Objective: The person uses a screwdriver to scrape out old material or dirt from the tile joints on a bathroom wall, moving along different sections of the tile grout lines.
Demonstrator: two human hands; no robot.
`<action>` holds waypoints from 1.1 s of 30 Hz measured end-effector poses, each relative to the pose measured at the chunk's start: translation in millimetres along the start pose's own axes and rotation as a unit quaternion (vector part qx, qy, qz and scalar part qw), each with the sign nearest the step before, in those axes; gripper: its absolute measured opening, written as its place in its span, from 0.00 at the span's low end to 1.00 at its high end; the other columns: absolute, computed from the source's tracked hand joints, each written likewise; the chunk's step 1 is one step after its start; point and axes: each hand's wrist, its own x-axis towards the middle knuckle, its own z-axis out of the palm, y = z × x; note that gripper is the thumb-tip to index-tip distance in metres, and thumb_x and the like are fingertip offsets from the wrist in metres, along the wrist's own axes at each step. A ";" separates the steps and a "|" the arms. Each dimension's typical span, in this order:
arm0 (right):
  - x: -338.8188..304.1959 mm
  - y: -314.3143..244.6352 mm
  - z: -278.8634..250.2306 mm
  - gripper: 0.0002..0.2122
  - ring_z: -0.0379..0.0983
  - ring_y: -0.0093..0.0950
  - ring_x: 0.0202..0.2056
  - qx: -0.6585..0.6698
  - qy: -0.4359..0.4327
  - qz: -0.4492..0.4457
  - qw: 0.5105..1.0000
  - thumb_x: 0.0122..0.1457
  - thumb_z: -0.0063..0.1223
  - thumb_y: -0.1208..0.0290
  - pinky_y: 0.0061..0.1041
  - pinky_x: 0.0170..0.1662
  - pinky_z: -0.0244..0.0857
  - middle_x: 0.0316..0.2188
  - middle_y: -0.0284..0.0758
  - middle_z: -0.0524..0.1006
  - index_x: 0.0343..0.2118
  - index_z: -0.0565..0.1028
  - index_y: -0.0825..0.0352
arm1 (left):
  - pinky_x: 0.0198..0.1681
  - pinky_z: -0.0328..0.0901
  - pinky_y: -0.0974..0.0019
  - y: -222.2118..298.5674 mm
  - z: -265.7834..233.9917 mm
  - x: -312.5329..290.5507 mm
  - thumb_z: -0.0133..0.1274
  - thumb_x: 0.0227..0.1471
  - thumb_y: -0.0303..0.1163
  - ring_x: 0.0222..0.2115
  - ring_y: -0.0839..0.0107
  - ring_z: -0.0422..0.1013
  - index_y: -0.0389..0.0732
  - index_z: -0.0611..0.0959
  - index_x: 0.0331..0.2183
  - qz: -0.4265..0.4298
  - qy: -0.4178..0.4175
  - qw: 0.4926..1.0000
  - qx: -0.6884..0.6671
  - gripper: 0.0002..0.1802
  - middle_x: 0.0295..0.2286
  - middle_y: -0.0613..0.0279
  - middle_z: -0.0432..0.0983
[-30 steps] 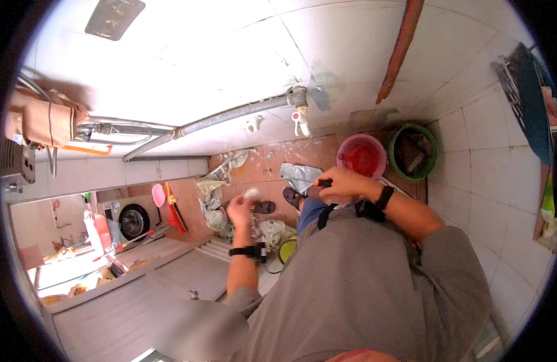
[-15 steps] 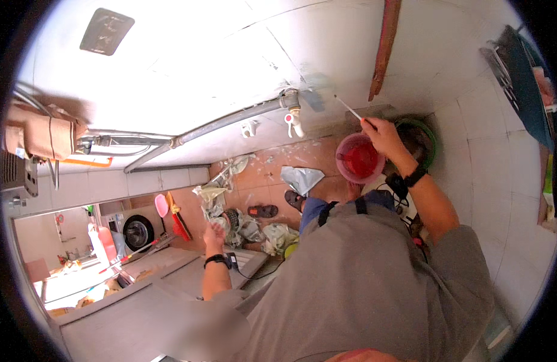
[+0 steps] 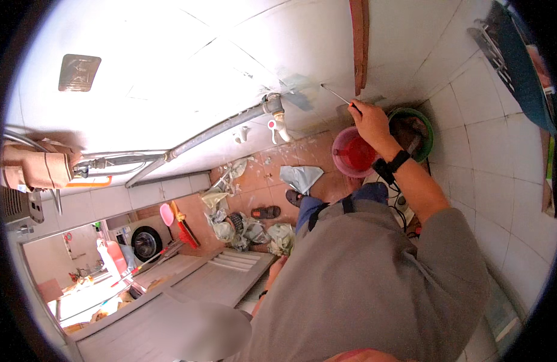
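My right hand grips the handle of a screwdriver, its fingers wrapped round it. The thin metal shaft points up and left, its tip at the white tiled wall; I cannot tell whether the tip touches. A grey smeared patch marks the wall left of the tip. Below that hand stands a pink basin with something red inside, beside a green-rimmed bucket. My left hand hangs low at my side, close to the crumpled plastic bags; its fingers are mostly hidden.
A grey pipe with a tap runs along the wall. A reddish-brown strip hangs above the basin. On the tiled floor lie plastic bags, a dark slipper and a grey sheet. A louvred door stands at left.
My left hand has drawn in from the left toward my body. The right hand with the screwdriver has shifted slightly left in view, along with the whole scene as my head turned.
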 end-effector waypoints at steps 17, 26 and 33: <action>5.0 -18.9 -12.8 0.13 0.75 0.40 0.28 -0.129 -0.006 -0.024 0.991 0.58 0.51 0.63 0.36 0.30 0.70 0.29 0.41 0.78 0.41 0.77 0.64 | 0.38 0.68 0.64 58.7 7.5 -22.1 0.46 0.60 0.36 0.32 0.65 0.73 0.31 0.77 0.39 -0.089 0.158 0.888 -0.423 0.17 0.35 0.55 0.76; -2.5 -11.6 -12.0 0.12 0.75 0.38 0.28 -0.138 0.011 -0.016 0.990 0.57 0.52 0.64 0.35 0.29 0.69 0.27 0.39 0.78 0.41 0.77 0.64 | 0.36 0.66 0.66 74.8 -5.6 -19.5 0.47 0.58 0.38 0.31 0.65 0.74 0.35 0.79 0.35 -0.013 0.129 0.990 -0.052 0.15 0.32 0.59 0.77; 9.3 -15.0 -16.4 0.11 0.75 0.36 0.28 -0.196 0.007 -0.063 0.979 0.57 0.53 0.64 0.32 0.30 0.69 0.24 0.37 0.77 0.39 0.77 0.63 | 0.34 0.65 0.57 8.1 0.4 6.4 0.52 0.52 0.47 0.32 0.54 0.73 0.40 0.78 0.32 0.197 0.177 0.951 0.158 0.18 0.31 0.51 0.76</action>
